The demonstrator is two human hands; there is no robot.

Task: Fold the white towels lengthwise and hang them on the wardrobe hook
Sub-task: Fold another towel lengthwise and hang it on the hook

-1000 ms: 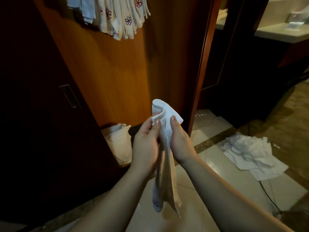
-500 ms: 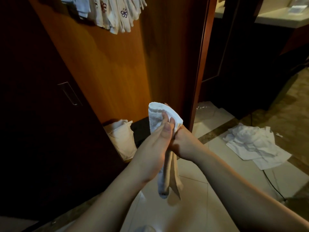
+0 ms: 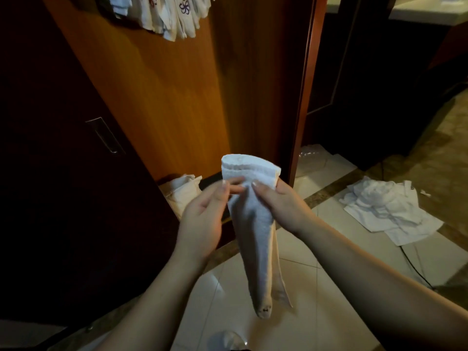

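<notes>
A white towel (image 3: 255,231), folded into a narrow strip, hangs down in front of me with its top end bent over. My right hand (image 3: 281,203) grips it from the right just below the bend. On the left side, my left hand (image 3: 205,216) pinches its edge with the fingertips. Several folded white towels with embroidered marks (image 3: 174,16) hang at the top of the wooden wardrobe panel (image 3: 164,97); the hook itself is out of sight.
A heap of loose white towels (image 3: 385,206) lies on the tiled floor at the right. A pale cloth bag (image 3: 181,193) sits at the wardrobe's foot. A dark door with a metal handle (image 3: 105,135) fills the left. A black cable (image 3: 415,267) runs across the floor.
My left hand has slid off the towel's front to its left edge. The bent top now faces me and the strip hangs straighter. The view has tipped down slightly.
</notes>
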